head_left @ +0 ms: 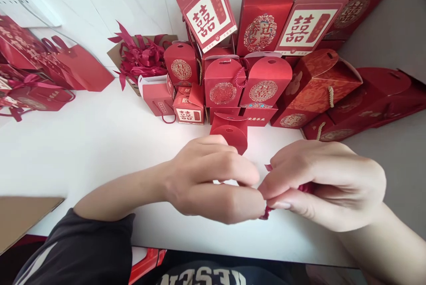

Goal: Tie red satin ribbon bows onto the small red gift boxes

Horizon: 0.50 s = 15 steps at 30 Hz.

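Both of my hands meet above the white table (149,156), fingertips close together. My left hand (216,183) is closed, thumb and fingers pinched at a dark red ribbon (265,214) whose end shows just below the fingertips. My right hand (319,183) pinches the same ribbon between thumb and forefinger, and more of it shows inside the curled fingers. Most of the ribbon is hidden by the hands. Right behind my left hand stands a small open red box (229,130).
Red gift boxes (261,83) with gold emblems stand stacked along the back. A cardboard box (143,56) of red ribbons is at back left, red bags (80,65) farther left. Brown cardboard (26,218) lies at the left front edge.
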Tool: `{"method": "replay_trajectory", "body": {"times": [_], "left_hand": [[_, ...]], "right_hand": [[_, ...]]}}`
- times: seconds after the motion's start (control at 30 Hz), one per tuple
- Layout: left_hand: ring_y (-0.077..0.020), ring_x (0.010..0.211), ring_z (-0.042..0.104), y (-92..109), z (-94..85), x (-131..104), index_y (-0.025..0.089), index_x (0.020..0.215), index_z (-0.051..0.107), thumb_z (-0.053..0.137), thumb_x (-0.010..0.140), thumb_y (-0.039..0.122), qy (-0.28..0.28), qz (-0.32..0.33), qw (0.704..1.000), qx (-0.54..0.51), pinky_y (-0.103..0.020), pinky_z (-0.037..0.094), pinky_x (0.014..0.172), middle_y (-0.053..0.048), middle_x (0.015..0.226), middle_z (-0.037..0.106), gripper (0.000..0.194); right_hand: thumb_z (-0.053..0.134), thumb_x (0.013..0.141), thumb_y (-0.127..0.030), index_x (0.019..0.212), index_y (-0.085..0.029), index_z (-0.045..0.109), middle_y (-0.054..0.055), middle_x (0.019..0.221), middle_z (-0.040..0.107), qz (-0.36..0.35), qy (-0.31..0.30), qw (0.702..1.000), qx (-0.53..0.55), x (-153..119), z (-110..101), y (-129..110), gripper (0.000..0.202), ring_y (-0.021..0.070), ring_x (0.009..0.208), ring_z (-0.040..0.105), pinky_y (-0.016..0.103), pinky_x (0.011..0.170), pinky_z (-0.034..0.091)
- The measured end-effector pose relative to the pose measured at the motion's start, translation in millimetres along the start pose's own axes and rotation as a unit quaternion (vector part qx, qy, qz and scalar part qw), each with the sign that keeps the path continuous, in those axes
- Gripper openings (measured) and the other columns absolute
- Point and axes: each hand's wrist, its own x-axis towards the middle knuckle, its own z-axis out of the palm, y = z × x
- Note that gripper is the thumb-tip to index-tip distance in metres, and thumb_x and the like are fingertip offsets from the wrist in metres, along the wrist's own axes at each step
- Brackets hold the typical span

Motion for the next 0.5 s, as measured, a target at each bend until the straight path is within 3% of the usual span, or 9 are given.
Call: {"method": "replay_trajectory", "body": {"times": [0.1, 0.23, 0.5], "left_hand": [[-0.0044, 0.053, 0.056, -2.9, 2.2, -3.4, 0.02, 0.082, 0.054, 0.052, 0.09, 0.014, 0.018, 0.102, 0.992, -0.076, -0.021, 0.043, 0.052, 0.006, 0.072, 0.061, 0.01], [-0.0063, 0.056, 0.058, -6.3, 3.3, -4.6, 0.021, 0.087, 0.054, 0.047, 0.093, 0.014, -0.002, 0.09, 0.991, -0.1, -0.023, 0.044, 0.056, 0.004, 0.076, 0.065, 0.011], [-0.0107, 0.059, 0.061, -12.4, -0.9, -2.1, 0.023, 0.096, 0.055, 0.042, 0.096, 0.016, -0.115, 0.081, 0.974, -0.177, -0.028, 0.044, 0.063, 0.002, 0.07, 0.068, 0.015]], "right_hand": [[0.065, 0.089, -0.016, 0.087, -0.012, 0.068, 0.003, 0.064, 0.071, 0.007, -0.01, 1.0, 0.024, -0.7, 1.1, 1.8, 0.005, 0.008, 0.05, 0.062, 0.018, 0.05, 0.048], [0.064, 0.089, -0.015, 0.087, -0.012, 0.068, 0.004, 0.068, 0.073, 0.017, -0.019, 0.999, 0.025, -0.9, 0.4, 0.0, 0.005, 0.0079, 0.051, 0.063, 0.018, 0.051, 0.048], [0.061, 0.092, -0.021, 0.09, -0.014, 0.068, 0.002, 0.064, 0.072, 0.042, -0.082, 0.995, -0.023, -0.1, -7.0, -2.0, 0.01, 0.0078, 0.05, 0.061, 0.019, 0.049, 0.046]]}}
